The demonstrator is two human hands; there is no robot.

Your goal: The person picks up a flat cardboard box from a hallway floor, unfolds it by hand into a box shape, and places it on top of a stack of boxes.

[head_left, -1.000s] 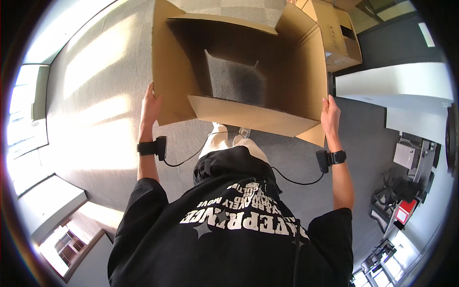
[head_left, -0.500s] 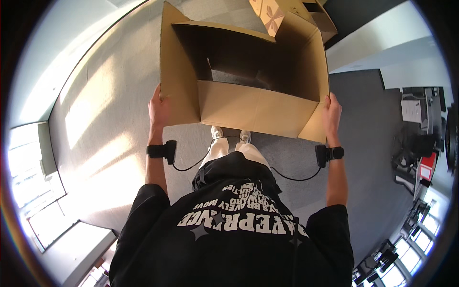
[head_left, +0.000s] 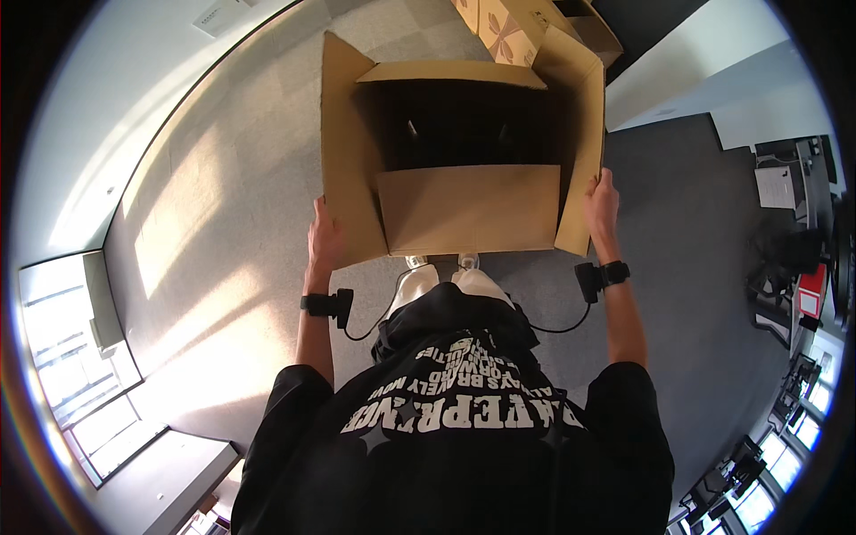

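Observation:
A large brown cardboard box [head_left: 468, 209] is in front of my legs, its top flaps spread and its dark inside facing me. My left hand [head_left: 325, 236] grips the left side flap near its lower outer edge. On the opposite side, my right hand [head_left: 603, 207] is closed on the right flap, with the thumb on top. Most of the fingers of both hands are hidden behind the cardboard. Small light slits show in the shadowed interior. Each wrist carries a black strap with a small device, and a cable runs from each toward my waist.
Beyond the box, another patterned cardboard box [head_left: 508, 31] and an opened one [head_left: 588, 27] stand near a white wall or partition [head_left: 687, 76]. Grey carpet [head_left: 223, 169] surrounds me, sunlit at left. Desks with a red binder [head_left: 810, 290] line the right side; windows [head_left: 67, 321] are at left.
Between my hands the box has tilted and lowered slightly; light no longer shows through its bottom, where an opening was visible before. Both hands keep their hold, and the view has turned a little.

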